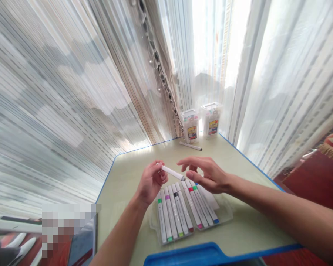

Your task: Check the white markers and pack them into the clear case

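In the head view my left hand [153, 181] pinches a white marker [172, 172] by one end, its grey-tipped end slanting down to the right. My right hand [204, 171] hovers beside that grey end, fingers apart and nothing in them. Below both hands lies an opened clear plastic case [224, 218], partly covered by my right hand. Several white markers [174, 212] with coloured end bands rest side by side in its two halves. Green, purple, black, red, pink and blue bands show among them.
Two clear marker boxes [192, 127] with yellow labels stand at the table's far corner. A single white marker [191, 146] lies before them. The pale table [122, 173] has a blue edge [180, 255]. Sheer striped curtains [80, 85] hang close behind it.
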Motion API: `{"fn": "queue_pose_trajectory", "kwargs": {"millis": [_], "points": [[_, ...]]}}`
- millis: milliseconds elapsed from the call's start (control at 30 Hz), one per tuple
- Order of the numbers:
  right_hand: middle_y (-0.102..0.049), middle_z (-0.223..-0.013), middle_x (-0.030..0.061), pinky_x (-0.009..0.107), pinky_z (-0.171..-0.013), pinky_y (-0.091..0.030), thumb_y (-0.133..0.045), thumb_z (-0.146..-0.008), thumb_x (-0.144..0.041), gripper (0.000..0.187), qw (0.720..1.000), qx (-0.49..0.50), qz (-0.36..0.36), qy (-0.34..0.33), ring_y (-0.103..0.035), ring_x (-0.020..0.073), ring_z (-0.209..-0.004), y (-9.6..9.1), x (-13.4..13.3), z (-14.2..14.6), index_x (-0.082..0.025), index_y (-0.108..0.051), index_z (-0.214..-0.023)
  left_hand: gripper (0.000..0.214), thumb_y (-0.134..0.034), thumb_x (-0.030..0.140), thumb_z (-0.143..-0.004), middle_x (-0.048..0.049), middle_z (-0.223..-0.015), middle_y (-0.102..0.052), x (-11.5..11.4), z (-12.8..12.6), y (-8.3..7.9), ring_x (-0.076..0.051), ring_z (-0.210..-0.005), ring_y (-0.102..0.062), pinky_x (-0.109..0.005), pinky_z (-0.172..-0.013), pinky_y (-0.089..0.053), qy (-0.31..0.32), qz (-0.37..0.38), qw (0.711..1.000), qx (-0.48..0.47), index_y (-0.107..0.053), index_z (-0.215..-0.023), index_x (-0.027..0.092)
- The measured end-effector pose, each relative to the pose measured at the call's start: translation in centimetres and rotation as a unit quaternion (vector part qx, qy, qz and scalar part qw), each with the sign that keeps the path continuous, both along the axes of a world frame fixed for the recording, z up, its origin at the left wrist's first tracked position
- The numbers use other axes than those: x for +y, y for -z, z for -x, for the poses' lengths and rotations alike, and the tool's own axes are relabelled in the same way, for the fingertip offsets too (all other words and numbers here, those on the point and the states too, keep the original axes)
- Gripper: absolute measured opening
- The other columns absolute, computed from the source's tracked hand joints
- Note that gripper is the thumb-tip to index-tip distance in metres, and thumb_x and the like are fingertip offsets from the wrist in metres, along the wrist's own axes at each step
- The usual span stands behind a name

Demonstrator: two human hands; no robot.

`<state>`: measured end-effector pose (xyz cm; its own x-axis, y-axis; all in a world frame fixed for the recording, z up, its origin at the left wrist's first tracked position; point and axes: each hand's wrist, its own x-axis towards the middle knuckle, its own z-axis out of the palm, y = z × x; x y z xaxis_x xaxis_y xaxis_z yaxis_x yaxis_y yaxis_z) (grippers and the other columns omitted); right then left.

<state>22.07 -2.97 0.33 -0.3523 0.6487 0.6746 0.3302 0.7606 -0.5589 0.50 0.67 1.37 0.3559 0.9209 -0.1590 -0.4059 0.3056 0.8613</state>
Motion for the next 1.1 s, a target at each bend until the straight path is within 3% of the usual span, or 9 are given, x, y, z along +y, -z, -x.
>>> {"fn": "queue_pose_trajectory", "kwargs": {"millis": [100, 233, 400, 533, 700, 867, 967, 1100], "points": [[-0.068, -0.072, 0.0003, 0.022, -0.055, -0.049, -0.061, -0.094, -0.032, 0.026, 0.999, 0.002, -0.033, 0.013, -0.059, 0.0105, -0.055, -1.2, -0.5, 0.7, -0.013, -0.066, -0.112, 0.021, -0.078, 0.022, -0.075, 0.0048, -0.057, -0.049, 0.1, -0.4, -0.4, -0.006, -0.051, -0.046, -0.018, -0.050, -0.036, 0.002, -0.008, 1.000, -0.005, -0.061, -0.085, 0.013], [-0.067, -0.067, -0.0001, 0.021, -0.052, -0.046, -0.062, -0.092, -0.021, 0.011, 0.989, -0.005, -0.126, 0.073, -0.054, 0.0084, -0.050, -2.9, -1.4, 0.5, -0.014, -0.071, -0.093, 0.023, -0.078, 0.024, -0.075, 0.0035, -0.058, -0.053, 0.4, -1.9, -1.8, -0.007, -0.052, -0.048, -0.019, -0.052, -0.038, 0.018, -0.029, 0.999, 0.019, -0.064, -0.089, 0.012], [-0.068, -0.065, -0.0011, 0.020, -0.053, -0.049, -0.062, -0.092, -0.018, 0.010, 0.972, -0.023, -0.152, 0.177, -0.058, 0.0086, -0.050, -3.6, -4.5, -1.7, -0.015, -0.070, -0.089, 0.037, -0.080, 0.034, -0.077, 0.0050, -0.055, -0.051, -0.2, -4.9, -3.5, -0.008, -0.050, -0.046, -0.021, -0.052, -0.039, 0.043, -0.134, 0.984, 0.114, -0.069, -0.103, 0.010], [-0.069, -0.064, -0.0014, 0.019, -0.053, -0.050, -0.064, -0.091, -0.016, 0.008, 0.955, -0.038, -0.163, 0.244, -0.063, 0.0091, -0.051, -3.3, -8.0, -3.0, -0.016, -0.068, -0.084, 0.037, -0.082, 0.039, -0.075, 0.0008, -0.061, -0.060, -0.8, -6.7, -3.5, -0.010, -0.052, -0.051, -0.022, -0.051, -0.040, 0.057, -0.243, 0.948, 0.200, -0.070, -0.097, 0.012], [-0.068, -0.061, -0.0014, 0.020, -0.053, -0.052, -0.065, -0.091, -0.014, 0.007, 0.943, -0.059, -0.179, 0.276, -0.064, 0.0112, -0.050, -2.0, -10.7, -3.3, -0.017, -0.068, -0.086, 0.023, -0.077, 0.035, -0.079, -0.0040, -0.070, -0.067, -1.5, -7.2, -2.2, -0.013, -0.057, -0.056, -0.023, -0.053, -0.041, 0.106, -0.303, 0.904, 0.283, -0.072, -0.088, 0.015], [-0.065, -0.060, -0.0010, 0.021, -0.053, -0.049, -0.064, -0.091, -0.013, 0.007, 0.946, -0.070, -0.157, 0.275, -0.061, 0.0106, -0.049, 0.0, -11.4, -2.9, -0.016, -0.067, -0.086, 0.013, -0.068, 0.021, -0.081, -0.0091, -0.085, -0.075, -2.0, -6.4, -1.6, -0.019, -0.073, -0.064, -0.027, -0.067, -0.047, 0.103, -0.371, 0.851, 0.357, -0.079, -0.087, 0.017], [-0.063, -0.061, -0.0011, 0.022, -0.054, -0.047, -0.062, -0.093, -0.014, 0.010, 0.948, -0.091, -0.146, 0.269, -0.059, 0.0105, -0.050, 1.4, -11.4, -2.6, -0.016, -0.066, -0.085, 0.019, -0.064, 0.014, -0.081, -0.0103, -0.094, -0.077, -1.9, -5.9, -1.5, -0.021, -0.080, -0.067, -0.029, -0.072, -0.049, 0.091, -0.423, 0.810, 0.397, -0.080, -0.090, 0.017], [-0.062, -0.062, -0.0001, 0.025, -0.056, -0.046, -0.060, -0.094, -0.013, 0.014, 0.944, -0.131, -0.130, 0.273, -0.058, 0.0119, -0.052, 3.1, -11.3, -2.4, -0.016, -0.066, -0.082, 0.026, -0.053, 0.014, -0.089, -0.0100, -0.103, -0.076, -1.8, -5.5, -1.0, -0.022, -0.093, -0.069, -0.032, -0.084, -0.052, 0.132, -0.471, 0.744, 0.455, -0.077, -0.100, 0.015]]}}
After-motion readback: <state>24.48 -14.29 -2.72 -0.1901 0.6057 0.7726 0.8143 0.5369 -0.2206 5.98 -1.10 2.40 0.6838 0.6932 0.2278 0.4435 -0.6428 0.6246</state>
